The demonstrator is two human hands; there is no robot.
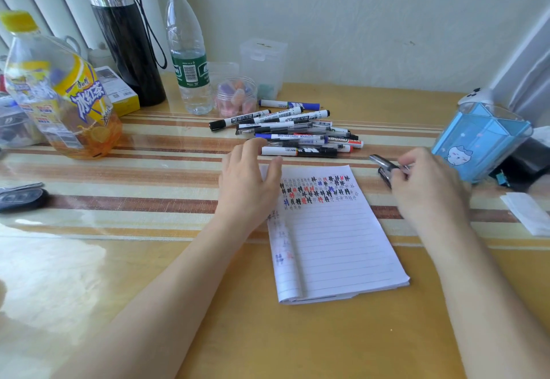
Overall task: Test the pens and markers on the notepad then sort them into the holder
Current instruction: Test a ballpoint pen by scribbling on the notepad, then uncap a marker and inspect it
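Observation:
A lined notepad (336, 241) lies on the desk, its top rows filled with black, blue and red test marks. My left hand (248, 185) rests flat on the pad's top left corner, fingers straight. Behind it lies a pile of pens and whiteboard markers (294, 134). My right hand (428, 188), to the right of the pad, grips a dark pen (384, 164) whose blurred end points up and left. The blue pen holder (479, 143) stands at the right, just beyond that hand.
At the back left stand an iced tea bottle (59, 93), a black flask (125, 39) and a water bottle (189, 51). A small jar of erasers (236, 96) and a clear box (263, 63) sit behind the pens. Folded paper (529, 212) lies at the far right.

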